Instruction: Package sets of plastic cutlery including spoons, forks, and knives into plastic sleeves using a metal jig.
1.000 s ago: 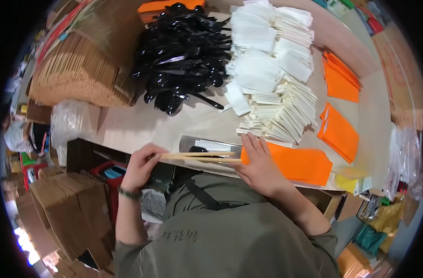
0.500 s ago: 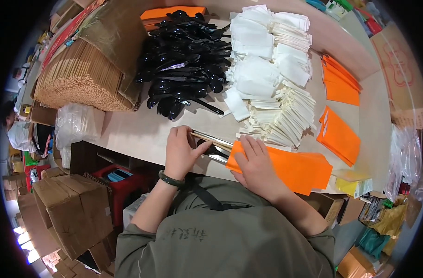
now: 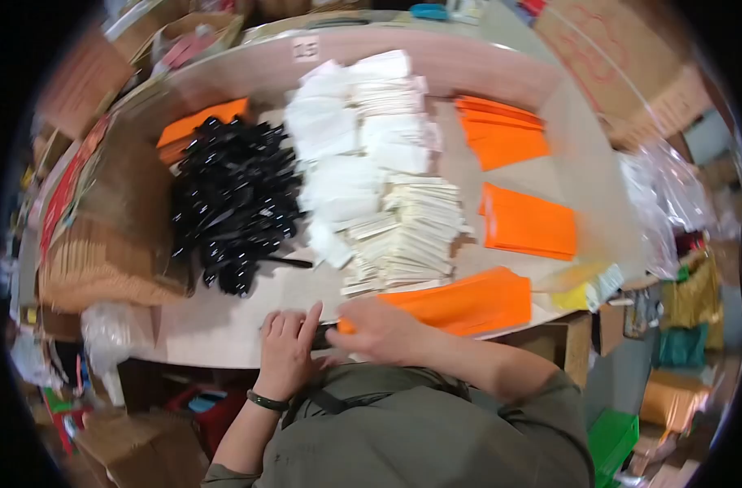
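A stack of flat orange paper sleeves (image 3: 472, 301) lies along the table's front edge. My right hand (image 3: 379, 329) is closed over its left end, where a bit of orange shows beside the fingers. Close to its left, my left hand (image 3: 288, 343), wearing a dark bangle, is partly closed with the index finger raised. A dark, glossy piece (image 3: 327, 332) shows between both hands; motion blur hides its kind and what the left fingers grip. Beyond my hands lie a heap of black plastic cutlery (image 3: 232, 195), white napkins (image 3: 330, 183) and narrow off-white paper packets (image 3: 411, 236).
At the left stands an open carton (image 3: 115, 260) packed with thin wooden sticks, with a clear plastic bag (image 3: 115, 333) below it. Two more orange sleeve stacks (image 3: 529, 220) (image 3: 505, 134) lie at the right. A raised board (image 3: 452, 69) borders the table's back.
The view has shifted and turned. My right hand has moved leftward over the sleeve's end, close to my left hand. The pale stick and shiny metal strip between them are no longer visible.
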Motion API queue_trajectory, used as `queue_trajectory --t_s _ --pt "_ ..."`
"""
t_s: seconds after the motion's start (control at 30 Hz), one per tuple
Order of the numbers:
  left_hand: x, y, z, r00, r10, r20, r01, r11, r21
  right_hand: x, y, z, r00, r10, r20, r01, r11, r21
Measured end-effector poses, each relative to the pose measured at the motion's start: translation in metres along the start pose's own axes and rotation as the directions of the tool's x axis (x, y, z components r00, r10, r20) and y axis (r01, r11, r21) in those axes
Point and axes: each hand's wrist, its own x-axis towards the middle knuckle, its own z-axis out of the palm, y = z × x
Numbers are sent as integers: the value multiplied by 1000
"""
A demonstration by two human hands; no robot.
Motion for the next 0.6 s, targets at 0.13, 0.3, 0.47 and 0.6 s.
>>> queue_trajectory --t_s 0.13,0.3,0.47,0.6 --pt "4 -22 19 992 -130 -8 129 991 -20 -1 47 -31 995 -92 45 93 996 -16" --pt "-4 -34 -4 845 -421 331 535 688 -490 -56 111 -134 996 56 -75 -82 911 -404" --pt "24 30 3 882 240 405 287 408 -867 -45 32 -67 961 16 277 -30 998 47" --pt "37 34 -2 818 237 524 433 346 -832 -25 14 -42 973 40 226 -40 999 -5"
